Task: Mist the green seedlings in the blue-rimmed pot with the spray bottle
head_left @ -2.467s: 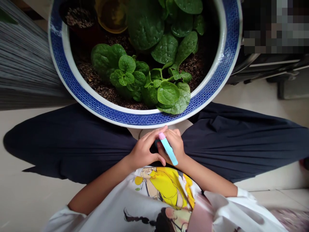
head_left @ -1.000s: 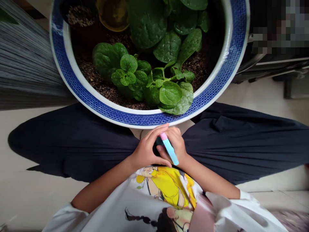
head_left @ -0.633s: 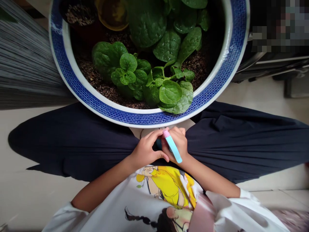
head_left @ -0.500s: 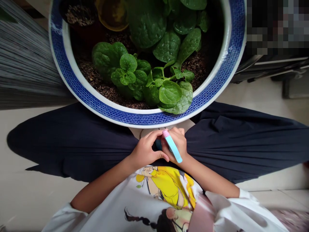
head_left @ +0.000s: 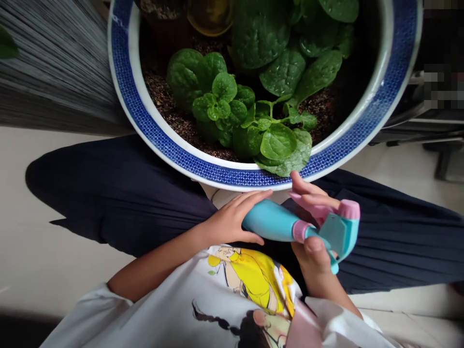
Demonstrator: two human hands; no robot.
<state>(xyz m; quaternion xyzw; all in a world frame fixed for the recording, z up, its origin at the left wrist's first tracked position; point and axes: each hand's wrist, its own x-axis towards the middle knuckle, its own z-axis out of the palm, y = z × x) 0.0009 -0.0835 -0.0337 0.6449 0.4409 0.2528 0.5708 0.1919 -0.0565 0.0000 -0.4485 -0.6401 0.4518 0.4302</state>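
A turquoise spray bottle (head_left: 271, 220) with a pink collar and pink nozzle lies tipped on its side above my lap, its spray head towards the right. My left hand (head_left: 228, 217) is curved round the base end, thumb on the near side and fingers on the far side. At the neck, my right hand (head_left: 310, 258) grips the bottle, with the thumb near the collar and the fingers beyond it by the pink trigger. Just past the hands stands a large round pot (head_left: 232, 178) with a blue patterned rim. Green leafy plants (head_left: 224, 101) grow in its dark soil (head_left: 174, 125).
Inside the pot, at the back, are a small brown pot (head_left: 165, 29) and a yellowish cup (head_left: 210, 19). A grey string curtain (head_left: 61, 72) hangs on the left. My dark trousers (head_left: 108, 193) flank the pot. Dark metal-framed furniture (head_left: 416, 125) stands at right.
The spray bottle has swung from pointing up at the camera to lying sideways, nozzle right. My right hand has shifted right with its head. The view has moved, so the pot appears further right.
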